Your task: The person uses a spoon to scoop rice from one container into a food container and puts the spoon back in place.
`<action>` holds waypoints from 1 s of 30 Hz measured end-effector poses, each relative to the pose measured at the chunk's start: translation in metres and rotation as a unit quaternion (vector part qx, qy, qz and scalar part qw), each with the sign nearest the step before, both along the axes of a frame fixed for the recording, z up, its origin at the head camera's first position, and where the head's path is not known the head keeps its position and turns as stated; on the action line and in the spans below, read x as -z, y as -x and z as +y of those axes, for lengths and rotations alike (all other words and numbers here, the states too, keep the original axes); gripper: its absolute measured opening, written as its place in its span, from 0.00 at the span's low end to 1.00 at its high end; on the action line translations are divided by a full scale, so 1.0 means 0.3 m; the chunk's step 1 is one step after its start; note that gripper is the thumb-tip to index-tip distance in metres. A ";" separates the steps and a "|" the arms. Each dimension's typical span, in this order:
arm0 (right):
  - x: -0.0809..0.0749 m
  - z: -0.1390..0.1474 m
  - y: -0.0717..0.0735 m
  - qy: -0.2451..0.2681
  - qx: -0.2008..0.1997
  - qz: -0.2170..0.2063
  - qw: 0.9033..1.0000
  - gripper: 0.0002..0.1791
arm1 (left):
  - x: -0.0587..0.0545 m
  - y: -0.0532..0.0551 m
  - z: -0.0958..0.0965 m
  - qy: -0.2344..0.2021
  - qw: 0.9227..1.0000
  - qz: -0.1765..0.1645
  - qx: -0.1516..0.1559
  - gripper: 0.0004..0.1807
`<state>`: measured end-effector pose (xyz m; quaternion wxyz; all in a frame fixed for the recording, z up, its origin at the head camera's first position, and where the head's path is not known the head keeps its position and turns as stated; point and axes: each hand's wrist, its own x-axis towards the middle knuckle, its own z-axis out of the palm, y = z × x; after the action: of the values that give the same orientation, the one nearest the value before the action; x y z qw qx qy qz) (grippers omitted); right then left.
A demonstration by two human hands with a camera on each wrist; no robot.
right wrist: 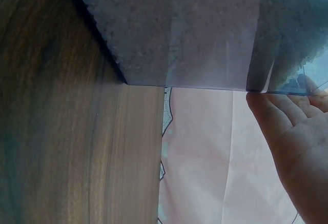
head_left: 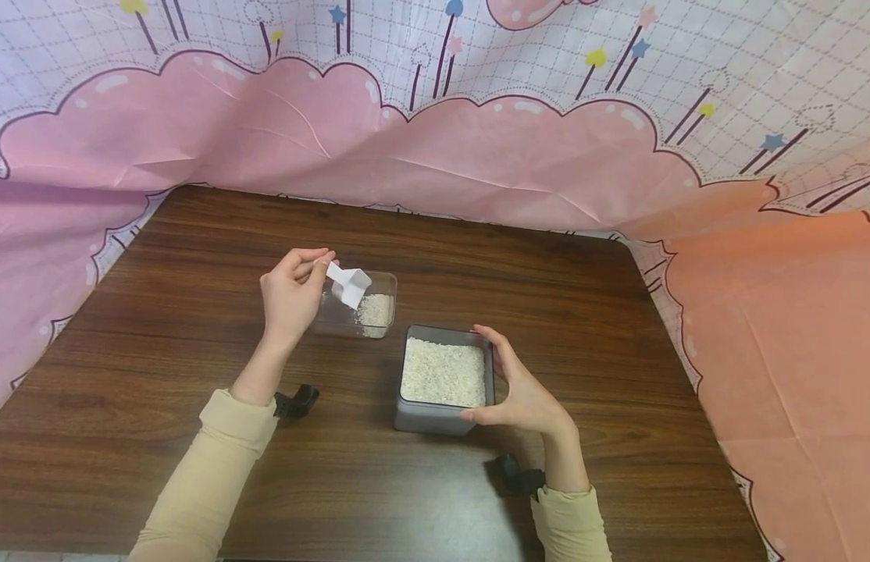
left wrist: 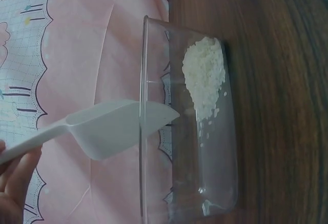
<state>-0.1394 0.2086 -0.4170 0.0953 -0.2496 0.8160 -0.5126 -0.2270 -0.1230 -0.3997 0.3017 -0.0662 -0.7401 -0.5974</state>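
We see the left hand [head_left: 292, 293] pinching the handle of a white scoop [head_left: 352, 287] between thumb and fingers. The scoop slants downward over the clear container [head_left: 383, 281], and the left wrist view shows its tip dipping below the rim. Inside that container we find a small heap of rice grains [head_left: 374, 311] gathered toward its right side, with a few loose grains beside it.

Nearer to us and to the right stands a grey box [head_left: 435, 420], filled with more grains almost to its rim. The right hand [head_left: 526, 394] is spread wide round its right side, thumb at the near corner, fingers at the far one. Both vessels stand on the brown wooden counter [head_left: 582, 312], a patterned pink curtain [head_left: 477, 164] behind.
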 end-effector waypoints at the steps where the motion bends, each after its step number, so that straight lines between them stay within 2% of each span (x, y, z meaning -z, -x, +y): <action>1: 0.002 0.001 0.001 -0.001 0.000 0.000 1.000 0.61 | -0.002 0.000 0.002 0.007 1.000 0.013 0.004 0.06; 6: 0.002 0.002 0.003 -0.002 -0.001 0.001 1.000 0.61 | -0.004 0.002 0.001 0.022 0.998 0.057 0.011 0.05; 10: -0.003 0.001 -0.001 -0.002 -0.001 -0.002 1.000 0.61 | -0.005 0.000 -0.006 0.013 0.998 0.060 0.010 0.06; 12: -0.004 0.000 -0.002 -0.003 -0.001 -0.001 1.000 0.61 | -0.002 0.000 -0.012 -0.016 0.999 0.045 0.012 0.07; 15: -0.005 0.000 -0.002 -0.006 0.002 -0.001 1.000 0.61 | 0.001 0.002 -0.022 -0.098 0.995 0.007 0.011 0.09; 18: -0.005 -0.001 -0.003 -0.005 0.006 -0.002 1.000 0.61 | 0.002 0.003 -0.032 -0.192 0.981 -0.027 0.004 0.08; 21: -0.006 -0.002 -0.004 -0.003 0.006 -0.004 1.000 0.61 | -0.002 -0.002 -0.042 -0.279 0.959 -0.045 0.007 0.04; 25: -0.002 0.000 -0.003 -0.001 0.001 -0.001 1.000 0.61 | -0.013 -0.016 -0.055 -0.361 0.930 -0.062 0.013 0.02; 30: -0.001 0.003 -0.005 -0.001 -0.001 0.000 1.000 0.61 | -0.043 -0.043 -0.058 -0.422 0.902 -0.088 0.029 0.03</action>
<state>-0.1380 0.2094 -0.4166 0.0960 -0.2508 0.8160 -0.5120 -0.2142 -0.1405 -0.3869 0.2177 0.0981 -0.4401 -0.8656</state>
